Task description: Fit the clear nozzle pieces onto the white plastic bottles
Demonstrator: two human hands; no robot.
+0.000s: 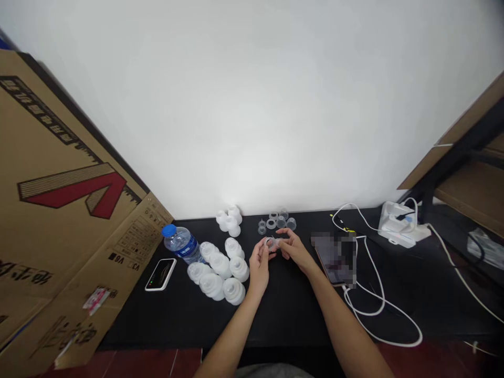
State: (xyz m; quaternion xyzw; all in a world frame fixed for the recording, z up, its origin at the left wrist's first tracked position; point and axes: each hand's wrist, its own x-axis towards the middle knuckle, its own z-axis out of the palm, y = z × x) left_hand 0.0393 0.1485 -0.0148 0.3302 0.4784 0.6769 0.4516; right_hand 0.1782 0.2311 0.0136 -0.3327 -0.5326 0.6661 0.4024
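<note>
A black desk (pixel 283 325) with a blue-capped water bottle (pixel 181 244) and a smartphone (pixel 160 274) toward its left edge, a large cardboard box (pixel 66 210) leaning at that edge, and a white charging dock (pixel 397 226) trailing white cables (pixel 378 310) at right.

A big cardboard box (pixel 71 173) is showing "V6" (pixel 117 257) and "V3" (pixel 135 266) in small black letters near its corner. A red and black mark (pixel 74 191) is sitting on the box too, but it is not spelling a word I can read. Rows of black writing (pixel 35 107) are running along the box, and they are too bent and small to read. The blue label (pixel 189 254) on the water bottle (pixel 183 244) is too blurry to read.
</note>
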